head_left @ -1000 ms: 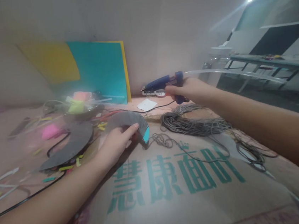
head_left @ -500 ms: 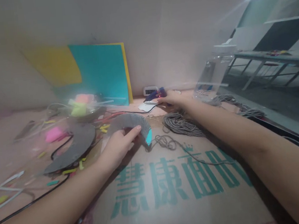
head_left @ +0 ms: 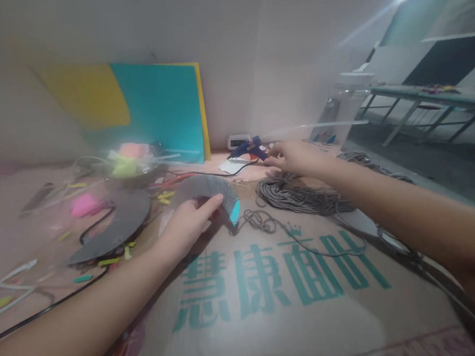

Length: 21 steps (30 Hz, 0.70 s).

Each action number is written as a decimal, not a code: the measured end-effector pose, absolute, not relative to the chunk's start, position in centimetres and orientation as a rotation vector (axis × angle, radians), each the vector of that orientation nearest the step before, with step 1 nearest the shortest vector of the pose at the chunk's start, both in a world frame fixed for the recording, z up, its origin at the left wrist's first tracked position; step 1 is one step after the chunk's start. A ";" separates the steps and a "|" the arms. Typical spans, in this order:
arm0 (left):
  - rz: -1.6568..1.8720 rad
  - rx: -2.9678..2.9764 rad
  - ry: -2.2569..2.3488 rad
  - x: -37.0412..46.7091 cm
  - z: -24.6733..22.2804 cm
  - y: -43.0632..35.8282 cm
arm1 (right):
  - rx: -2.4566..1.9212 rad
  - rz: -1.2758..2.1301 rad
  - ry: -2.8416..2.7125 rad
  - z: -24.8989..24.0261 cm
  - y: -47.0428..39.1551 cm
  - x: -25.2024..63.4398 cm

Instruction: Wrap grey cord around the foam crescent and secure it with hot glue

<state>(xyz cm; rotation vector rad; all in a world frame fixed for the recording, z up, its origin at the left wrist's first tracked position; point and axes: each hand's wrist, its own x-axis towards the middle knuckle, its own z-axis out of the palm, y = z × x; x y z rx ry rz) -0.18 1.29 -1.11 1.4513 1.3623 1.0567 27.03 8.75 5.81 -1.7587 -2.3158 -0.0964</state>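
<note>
My left hand (head_left: 189,222) pinches a curved, crescent-like piece wound with grey cord (head_left: 204,186), thumb on top and fingers underneath. Bare teal shows at its right tip (head_left: 235,212). From that end a loose grey cord (head_left: 261,221) trails over the cardboard. My right hand (head_left: 288,157) is by the handle of a blue glue gun (head_left: 245,148), fingers loosely spread and closed on nothing. The glue gun rests at the back near a white paper scrap (head_left: 232,166). Beneath my right forearm lies a bundle of grey cord (head_left: 296,197).
Printed cardboard (head_left: 254,335) covers the front. Another grey crescent (head_left: 130,229) lies left among foam scraps and a pink lump (head_left: 84,204). Teal and yellow sheets (head_left: 163,115) lean on the wall. A small white clock-like device (head_left: 238,140) and a clear bottle (head_left: 341,110) stand behind.
My right hand has let go of the glue gun and drawn slightly right. My left hand still holds the cord-wound crescent in about the same place.
</note>
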 end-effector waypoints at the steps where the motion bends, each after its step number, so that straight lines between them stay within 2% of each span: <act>1: 1.062 1.450 1.357 -0.2 -1.1 1.3 | -1.806 -0.059 -2.304 5.8 9.3 27.1; 9: 1.070 1.404 1.355 -0.2 -1.2 1.3 | -1.861 0.332 -2.154 3.2 15.8 27.5; 21: 1.066 1.381 1.352 -0.2 -1.5 1.4 | -1.787 0.409 -1.991 1.8 17.8 25.6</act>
